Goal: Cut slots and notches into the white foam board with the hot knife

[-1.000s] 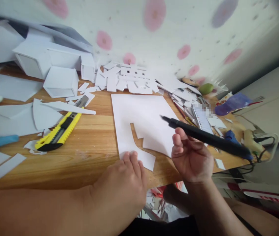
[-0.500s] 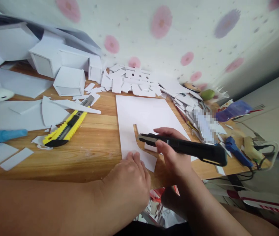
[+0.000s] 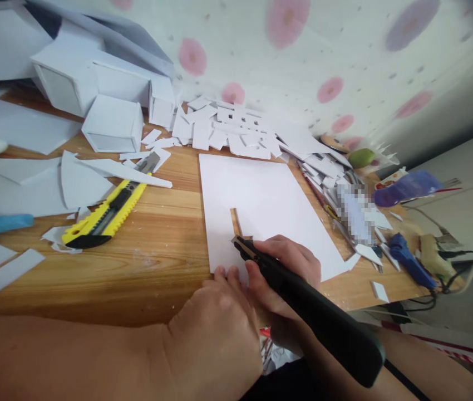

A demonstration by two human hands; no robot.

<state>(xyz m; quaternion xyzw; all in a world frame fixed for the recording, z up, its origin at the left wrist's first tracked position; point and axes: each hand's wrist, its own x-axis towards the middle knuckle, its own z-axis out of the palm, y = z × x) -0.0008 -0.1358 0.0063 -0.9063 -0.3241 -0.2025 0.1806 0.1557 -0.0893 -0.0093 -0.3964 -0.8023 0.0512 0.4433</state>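
A white sheet (image 3: pixel 261 195) with a cut-out slot lies flat on the wooden table (image 3: pixel 157 250). My right hand (image 3: pixel 282 273) is closed around a black utility knife (image 3: pixel 303 306), whose tip rests on the sheet at the lower end of the slot. My left hand (image 3: pixel 215 328) presses down on the sheet's near corner, fingers bent and close together, right beside the knife hand. My left forearm lies along the table's front edge.
A yellow and black utility knife (image 3: pixel 107 214) lies left of the sheet among white offcuts. White box shapes (image 3: pixel 111 125) stand at the back left, a heap of white scraps (image 3: pixel 228 131) at the back. Pencils, a blue tool (image 3: pixel 409 259) and cables crowd the right edge.
My right hand swung the black knife from up in the air down onto the sheet, its tip now at the slot. The left hand stayed on the near corner.
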